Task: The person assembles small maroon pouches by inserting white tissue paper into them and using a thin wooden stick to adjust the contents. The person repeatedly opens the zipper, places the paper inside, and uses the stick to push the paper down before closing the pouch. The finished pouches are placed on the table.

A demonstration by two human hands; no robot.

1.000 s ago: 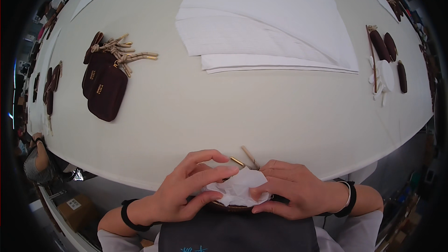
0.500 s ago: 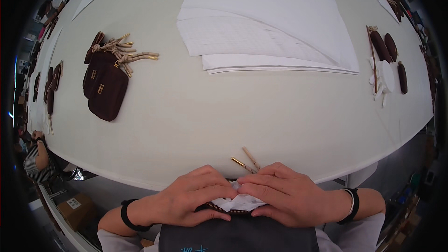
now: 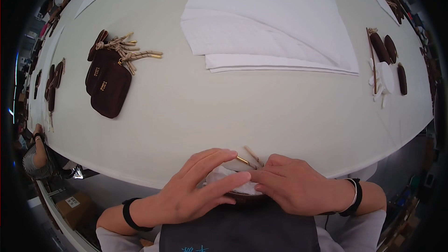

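A dark brown zippered pouch (image 3: 247,199) is held at the table's near edge, in front of my body, with its zipper open. Crumpled white tissue paper (image 3: 218,174) fills its mouth. My right hand (image 3: 303,185) closes round the pouch's right end, its fingers bent at the zipper corner. Over the left side, my left hand (image 3: 193,189) is open, thumb and fingers stretched apart around the paper; whether its fingertips touch the pouch is hard to make out. Beyond the pouch, a beige cord with a gold tip (image 3: 245,161) sticks out onto the table.
Dark brown pouches (image 3: 111,91) with knotted cords lie at the left. A stack of white sheets (image 3: 275,32) lies across the far middle. On the right are brown rolled pieces (image 3: 380,48) and a white round object (image 3: 386,77). Another person's arm (image 3: 39,151) shows far left.
My left hand has lifted and spread its fingers away from the pouch's mouth. My right hand has shifted slightly and closed at the right end, and more of the pouch's front edge shows.
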